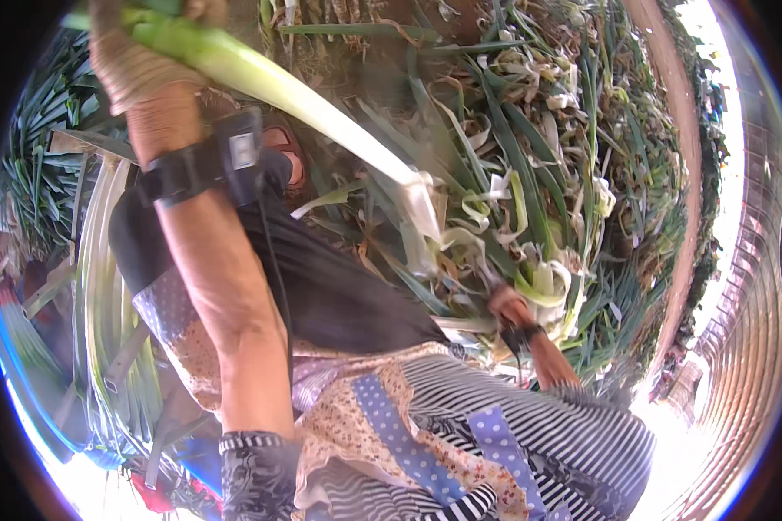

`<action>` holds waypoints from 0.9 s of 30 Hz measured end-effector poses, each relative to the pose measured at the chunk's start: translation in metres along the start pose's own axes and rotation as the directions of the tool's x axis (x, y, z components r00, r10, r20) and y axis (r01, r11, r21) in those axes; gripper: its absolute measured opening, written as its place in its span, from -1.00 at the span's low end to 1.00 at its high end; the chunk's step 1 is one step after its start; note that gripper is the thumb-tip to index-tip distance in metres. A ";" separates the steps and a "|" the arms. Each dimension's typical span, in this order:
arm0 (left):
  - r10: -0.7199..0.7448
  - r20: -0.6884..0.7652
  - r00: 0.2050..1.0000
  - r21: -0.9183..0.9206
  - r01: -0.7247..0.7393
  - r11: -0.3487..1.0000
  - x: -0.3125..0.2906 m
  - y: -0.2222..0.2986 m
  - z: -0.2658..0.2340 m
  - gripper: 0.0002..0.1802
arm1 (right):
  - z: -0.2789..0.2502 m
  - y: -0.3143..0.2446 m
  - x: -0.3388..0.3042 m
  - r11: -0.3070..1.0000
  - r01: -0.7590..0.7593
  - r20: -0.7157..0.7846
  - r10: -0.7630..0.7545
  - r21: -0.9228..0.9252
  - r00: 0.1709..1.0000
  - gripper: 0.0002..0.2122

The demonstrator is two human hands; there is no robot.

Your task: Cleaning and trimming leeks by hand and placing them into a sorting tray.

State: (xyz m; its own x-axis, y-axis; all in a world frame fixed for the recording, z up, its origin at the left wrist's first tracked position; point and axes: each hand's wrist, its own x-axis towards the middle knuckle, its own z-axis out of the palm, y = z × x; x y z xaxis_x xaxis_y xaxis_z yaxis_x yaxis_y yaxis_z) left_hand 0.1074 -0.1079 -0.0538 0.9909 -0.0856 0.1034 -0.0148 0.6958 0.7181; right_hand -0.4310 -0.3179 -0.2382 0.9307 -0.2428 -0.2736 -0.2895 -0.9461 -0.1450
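Note:
My left hand (139, 65), in a pale knit glove, is closed round the green upper part of a leek (295, 100). The leek slants down to the right across my lap, its white end in mid-air. A pale strip of outer leaf (420, 227) hangs from that white end, toward my right hand (507, 304). My right hand is low on the right, close to curled peelings (547, 282). Motion smears its fingers, so I cannot make out whether they hold the strip.
A large heap of green leaves and pale peelings (539, 148) spreads in front and to the right. At my left, long leeks (104, 286) lie against a wooden frame (82, 143). More dark green leaves (39, 165) stand behind it. My sandalled foot (294, 161) is near the heap.

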 end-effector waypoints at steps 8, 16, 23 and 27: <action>-0.219 0.346 0.912 -0.074 0.260 0.963 0.041 0.016 -0.057 -0.32 | -0.085 -0.038 0.069 0.798 -0.574 0.514 0.420 0.184 0.748 -0.64; -0.163 -0.115 0.980 0.051 0.169 0.984 0.023 0.005 -0.040 -0.35 | -0.080 -0.115 0.218 0.897 -0.271 -0.176 0.347 0.350 0.921 -0.20; -0.155 -0.270 0.950 -0.022 0.154 0.988 0.031 0.011 -0.058 -0.32 | -0.079 -0.122 0.222 0.714 -0.366 0.079 0.402 0.597 0.912 -0.61; -0.106 -0.214 0.971 -0.007 0.107 0.994 0.030 -0.006 -0.044 -0.23 | -0.088 -0.126 0.212 0.693 0.112 -0.337 0.198 0.713 0.920 -0.84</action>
State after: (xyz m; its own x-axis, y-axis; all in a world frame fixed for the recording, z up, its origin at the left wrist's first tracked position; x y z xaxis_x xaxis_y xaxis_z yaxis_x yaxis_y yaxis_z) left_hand 0.1431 -0.0830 -0.0850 0.9924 -0.0045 -0.1231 0.0925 0.6872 0.7206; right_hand -0.1773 -0.2688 -0.1947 0.8746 -0.4832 0.0404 -0.2554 -0.5299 -0.8087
